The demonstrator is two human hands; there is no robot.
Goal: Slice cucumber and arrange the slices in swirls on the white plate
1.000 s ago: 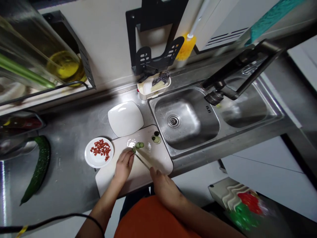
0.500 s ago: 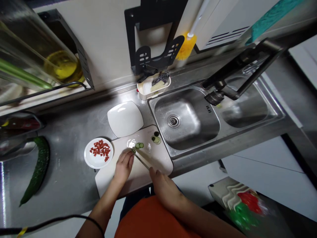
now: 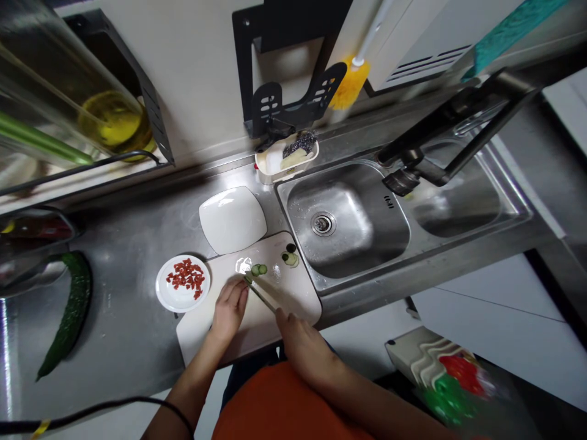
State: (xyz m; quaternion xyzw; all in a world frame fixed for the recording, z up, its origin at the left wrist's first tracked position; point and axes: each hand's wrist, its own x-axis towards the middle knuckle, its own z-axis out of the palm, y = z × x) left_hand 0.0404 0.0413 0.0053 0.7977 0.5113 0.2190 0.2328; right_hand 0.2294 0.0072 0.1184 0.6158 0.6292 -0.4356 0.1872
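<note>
Cucumber piece [image 3: 247, 279], small and green, sits near the middle of the cutting board [image 3: 293, 290], right at the fingertips of the left hand [image 3: 229, 308], which is much the nearer of the two. The relation that matters is the tight one between these fingertips and the knife [image 3: 262, 297]: its long axis runs aslant across the board, from the right hand [image 3: 302, 345] over the board's front edge up towards the back and left, so that its far end comes in beside the piece and very close to the left fingers. From the right hand the piece therefore lies ahead and to the left, along the blade's line. The right grip is closed around the handle; the left grip appears closed on the piece, fingers bent and bunched over it. A few cut slices [image 3: 259, 269] lie just beyond the blade, towards the board's back edge, while other slices and dark ends [image 3: 290, 256] lie near its back right corner. At the left end of the worktop [image 3: 123, 330], well apart from both hands, a whole cucumber [image 3: 71, 315] slants towards the front edge. Most of the held piece is hidden under the left hand, so its length and long axis cannot be told. The blade shows only as a thin strip, and whether its edge touches the green skin or the board is too small to make out. The fingers enclose the handle, hiding most of it.
</note>
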